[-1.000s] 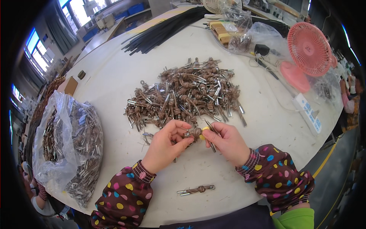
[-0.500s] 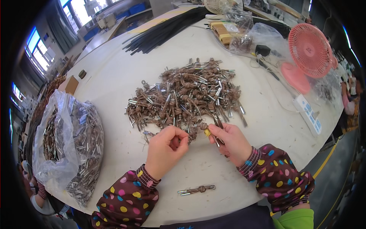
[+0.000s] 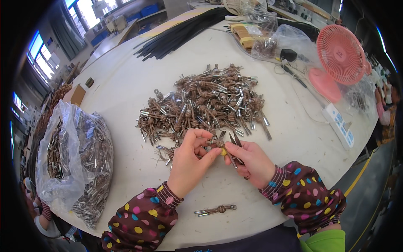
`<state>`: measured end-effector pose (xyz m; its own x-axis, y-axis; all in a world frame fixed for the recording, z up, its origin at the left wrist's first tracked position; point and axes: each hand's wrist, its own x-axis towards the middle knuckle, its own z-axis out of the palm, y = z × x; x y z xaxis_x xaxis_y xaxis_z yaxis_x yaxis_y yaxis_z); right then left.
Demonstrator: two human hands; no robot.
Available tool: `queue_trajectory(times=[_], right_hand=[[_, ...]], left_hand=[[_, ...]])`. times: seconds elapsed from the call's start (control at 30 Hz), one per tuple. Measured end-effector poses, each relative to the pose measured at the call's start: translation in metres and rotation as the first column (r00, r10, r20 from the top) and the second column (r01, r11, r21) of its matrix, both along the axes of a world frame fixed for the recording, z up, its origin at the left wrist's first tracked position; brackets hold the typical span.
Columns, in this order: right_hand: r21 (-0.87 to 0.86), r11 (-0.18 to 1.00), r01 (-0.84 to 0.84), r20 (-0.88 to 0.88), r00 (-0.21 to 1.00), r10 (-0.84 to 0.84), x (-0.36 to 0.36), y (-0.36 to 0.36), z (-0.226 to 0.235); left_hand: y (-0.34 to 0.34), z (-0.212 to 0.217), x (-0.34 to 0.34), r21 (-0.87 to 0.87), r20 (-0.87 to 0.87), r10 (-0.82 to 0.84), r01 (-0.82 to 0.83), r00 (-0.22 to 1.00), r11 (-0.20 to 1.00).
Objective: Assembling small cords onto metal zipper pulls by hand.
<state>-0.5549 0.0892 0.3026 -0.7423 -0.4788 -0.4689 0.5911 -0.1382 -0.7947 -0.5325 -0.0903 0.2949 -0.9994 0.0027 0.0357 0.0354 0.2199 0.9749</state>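
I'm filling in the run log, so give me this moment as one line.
left hand: pinches knotted cord piece | right hand: holds scissors | behind: pile of cord pieces

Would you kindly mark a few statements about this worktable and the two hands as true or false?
1. Both hands meet at one knotted cord piece. True: the left hand and right hand pinch the knotted cord piece between them.
2. The fan is blue. False: the fan is pink.
3. A clear plastic bag of metal parts lies to the person's left. True: the plastic bag sits near the table's left edge.
4. The big pile lies nearer the person than the hands. False: the pile lies beyond the hands.
5. One finished piece lies alone near the table's front edge. True: the single piece lies below the hands.
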Motion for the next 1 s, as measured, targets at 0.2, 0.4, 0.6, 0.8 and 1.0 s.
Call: queue_trajectory(times=[0.2, 0.4, 0.6, 0.8, 1.0], right_hand=[[0.208, 0.967, 0.148, -0.479, 0.877, -0.032, -0.001, -0.005, -0.017], [0.386, 0.905, 0.18, -0.634, 0.764, 0.119, 0.001, -0.006, -0.011], [0.38, 0.89, 0.253, -0.72, 0.684, 0.113, 0.004, -0.006, -0.018], [0.392, 0.844, 0.366, -0.839, 0.518, 0.165, 0.007, -0.006, -0.022], [0.418, 0.852, 0.316, -0.814, 0.546, 0.197, 0.009, -0.006, -0.015]], left_hand=[[-0.003, 0.0, -0.004, -0.083, 0.016, 0.06, -0.059, 0.998, 0.995], [-0.003, -0.005, 0.002, -0.266, -0.323, 0.075, -0.167, 0.944, 0.949], [-0.006, -0.003, 0.0, -0.574, -0.575, -0.124, -0.29, 0.809, 0.766], [-0.009, -0.006, -0.002, -0.542, -0.623, -0.13, -0.305, 0.771, 0.783], [-0.009, 0.0, 0.001, -0.653, -0.654, -0.242, -0.373, 0.717, 0.659]])
